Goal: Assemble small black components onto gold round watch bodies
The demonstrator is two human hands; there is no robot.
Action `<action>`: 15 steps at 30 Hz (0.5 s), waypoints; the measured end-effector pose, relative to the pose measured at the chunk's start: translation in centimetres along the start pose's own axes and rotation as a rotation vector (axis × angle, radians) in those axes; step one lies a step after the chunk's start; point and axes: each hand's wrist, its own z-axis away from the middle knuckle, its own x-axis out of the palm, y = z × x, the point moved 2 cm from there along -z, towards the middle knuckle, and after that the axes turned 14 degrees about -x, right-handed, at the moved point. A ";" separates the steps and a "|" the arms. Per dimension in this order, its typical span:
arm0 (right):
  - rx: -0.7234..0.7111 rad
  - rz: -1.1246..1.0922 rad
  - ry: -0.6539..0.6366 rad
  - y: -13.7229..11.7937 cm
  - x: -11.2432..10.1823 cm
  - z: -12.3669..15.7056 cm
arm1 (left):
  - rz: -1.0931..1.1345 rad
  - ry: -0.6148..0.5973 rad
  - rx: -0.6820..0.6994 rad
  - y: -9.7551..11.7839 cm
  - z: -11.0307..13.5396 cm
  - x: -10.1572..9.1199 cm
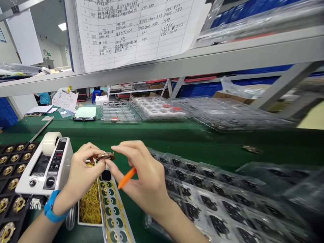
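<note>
My left hand (82,173) pinches a small rose-gold metal part (107,156) at chest height above the green bench. My right hand (141,177) grips an orange pen-like tool (127,178) in its palm, with its thumb and forefinger stretched toward the same part, close to touching it. A blue band (52,206) sits on my left wrist. Right below the hands lies a strip of green and gold round stickers (113,211) and a white box of yellow rings (90,204).
A white tape dispenser (45,165) stands at left beside a black tray of gold parts (12,168). Clear blister trays with black parts (215,199) fill the right. More clear trays (162,109) lie at the back. A shelf rail (177,65) with a paper sheet hangs overhead.
</note>
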 end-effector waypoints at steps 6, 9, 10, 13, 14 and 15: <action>-0.268 0.265 0.042 -2.2 -0.9 0.6 | 0.351 -0.072 -0.224 0.5 0.8 0.2; -0.188 0.299 0.041 -1.6 -0.5 0.4 | 0.389 -0.106 -0.272 0.8 1.5 0.5; -0.168 0.285 0.049 -1.3 -0.4 0.3 | 0.385 -0.116 -0.271 0.9 1.8 0.5; -0.158 0.188 0.069 -0.8 -0.1 -0.1 | 0.376 -0.127 -0.249 1.0 2.3 0.6; -0.156 0.157 0.076 -0.7 0.0 -0.1 | 0.377 -0.123 -0.239 1.0 2.4 0.7; -0.154 0.133 0.081 -0.6 0.0 -0.2 | 0.376 -0.118 -0.228 1.0 2.4 0.7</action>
